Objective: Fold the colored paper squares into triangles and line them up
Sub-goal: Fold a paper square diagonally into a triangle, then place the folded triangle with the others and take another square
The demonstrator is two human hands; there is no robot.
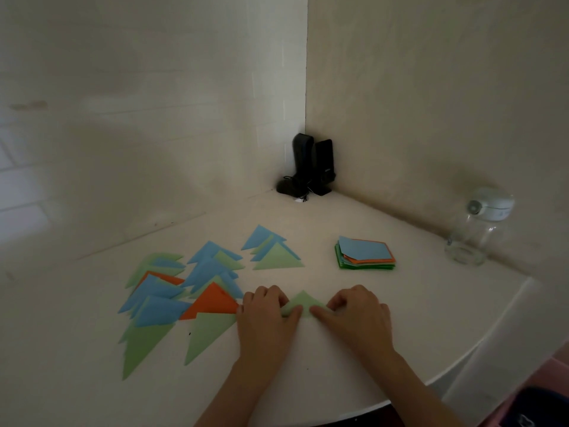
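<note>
1. Hands first: my left hand (pixel 267 306) and my right hand (pixel 354 306) are both pressed down on one light green paper (pixel 303 302) lying on the white table (pixel 308 359) right in front of me. Fingertips of each hand pin its lower edge from either side, and a peak of green shows between them, so it already has a triangle shape. I judge I am flattening its crease.

2. Finished work lies to my left: many folded triangles (pixel 184 291) in blue, light green and orange, overlapping in loose columns that run away from me. A smaller cluster of blue and green triangles (pixel 271 249) sits farther back, near the middle of the table.

3. Unfolded squares wait in a stack (pixel 365 253) to my right and farther away, well apart from my hands. A blue sheet is on top, with orange and green below. The room is dim, so I cannot tell how many sheets remain.

4. By my judgement the task is well along but not done: the stack still needs folding, and the overlapping triangles look only roughly lined up.
</note>
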